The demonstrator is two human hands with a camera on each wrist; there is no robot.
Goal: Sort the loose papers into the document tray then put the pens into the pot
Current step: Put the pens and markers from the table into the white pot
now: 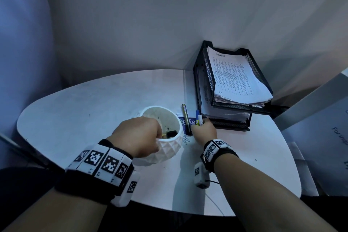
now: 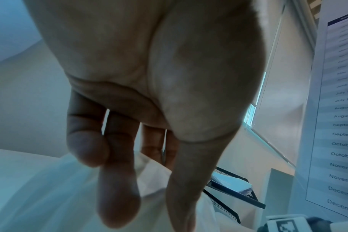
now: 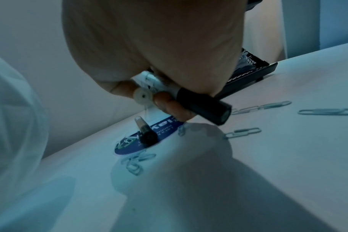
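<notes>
A white faceted pot [image 1: 167, 150] stands on the round white table [image 1: 84, 109]. My left hand [image 1: 145, 135] holds the pot by its near rim, fingers [image 2: 117, 196] inside and thumb outside. A black and gold marker [image 1: 169, 134] lies inside the pot. My right hand [image 1: 204, 129] grips a black-capped white marker [image 3: 205, 108] and a second white pen [image 3: 143, 95] just in front of the tray. One dark pen [image 1: 185, 117] [image 3: 147, 135] lies on a blue card. The black mesh document tray [image 1: 207, 73] holds stacked papers [image 1: 237, 79] in both tiers.
The blue card [image 1: 191, 121] lies between pot and tray. Several paper clips [image 3: 244, 132] are scattered on the table around my right hand. A printed wall sheet [image 2: 344, 125] hangs at the right. The tray stands in the wall corner.
</notes>
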